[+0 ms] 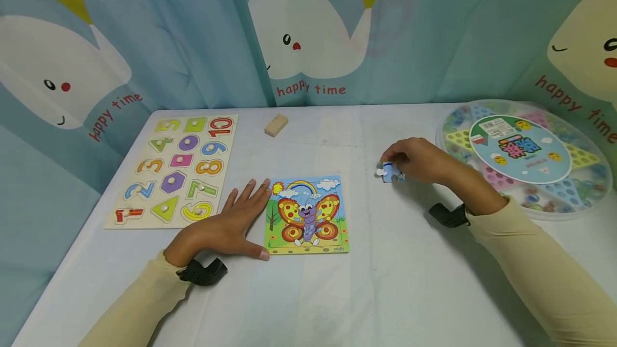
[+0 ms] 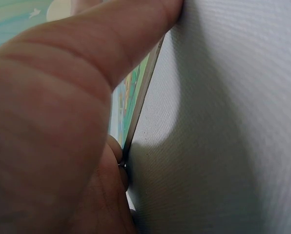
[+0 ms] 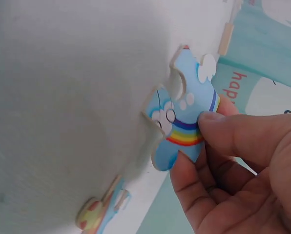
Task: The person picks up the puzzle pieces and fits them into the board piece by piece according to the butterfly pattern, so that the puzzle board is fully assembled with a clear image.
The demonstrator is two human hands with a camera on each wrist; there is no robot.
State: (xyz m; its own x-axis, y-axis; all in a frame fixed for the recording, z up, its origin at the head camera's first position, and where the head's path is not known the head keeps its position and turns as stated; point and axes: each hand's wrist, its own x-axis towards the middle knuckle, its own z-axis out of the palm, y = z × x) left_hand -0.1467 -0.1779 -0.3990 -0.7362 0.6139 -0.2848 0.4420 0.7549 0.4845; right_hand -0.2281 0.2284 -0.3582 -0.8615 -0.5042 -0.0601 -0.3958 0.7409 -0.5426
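My right hand (image 1: pixel 418 160) pinches a light-blue jigsaw piece (image 3: pixel 184 114) between thumb and fingers, just above the white table. A rainbow stripe and white cloud shapes are printed on the piece. A second puzzle piece (image 3: pixel 101 209), blue with a red-spotted yellow part, lies below it in the right wrist view. My left hand (image 1: pixel 236 224) has its fingers spread and touches the left side of a square butterfly puzzle board (image 1: pixel 307 216). In the left wrist view the thumb (image 2: pixel 101 44) crosses in front of the board's edge.
On the left lies a cream number-and-shape peg board (image 1: pixel 180 173). Behind the butterfly board is a small wooden block (image 1: pixel 276 125). A round clear case (image 1: pixel 525 157) of beads sits at the right, near the right forearm. A whale-print curtain (image 1: pixel 308 25) hangs behind the table.
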